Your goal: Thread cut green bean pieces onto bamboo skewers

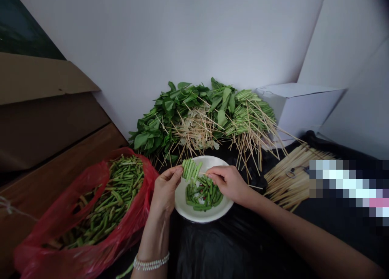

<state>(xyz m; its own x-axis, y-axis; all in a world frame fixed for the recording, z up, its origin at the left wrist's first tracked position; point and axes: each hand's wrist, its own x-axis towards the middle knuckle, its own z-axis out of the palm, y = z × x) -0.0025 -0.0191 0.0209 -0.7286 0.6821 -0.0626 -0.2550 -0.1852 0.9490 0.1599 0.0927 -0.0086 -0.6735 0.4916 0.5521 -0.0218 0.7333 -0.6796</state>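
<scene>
My left hand [165,190] pinches a bamboo skewer [203,173] threaded with several short pieces of green bean [190,169], holding them above a white plate [182,202]. My right hand [227,184] grips the skewer's blunt end from the right, above the plate. A heap of cut green beans [203,194] lies on the plate below. More cut beans [115,202] fill a red plastic bag [97,246] to the left of my left hand.
Behind the plate lies a large pile of skewered leafy greens and beans [197,117], with a white cardboard box [298,109] beyond it. A bundle of bare skewers [291,182] rests on black plastic sheeting [212,246]. Wooden boards [45,157] stand left; a pixelated patch hides the right.
</scene>
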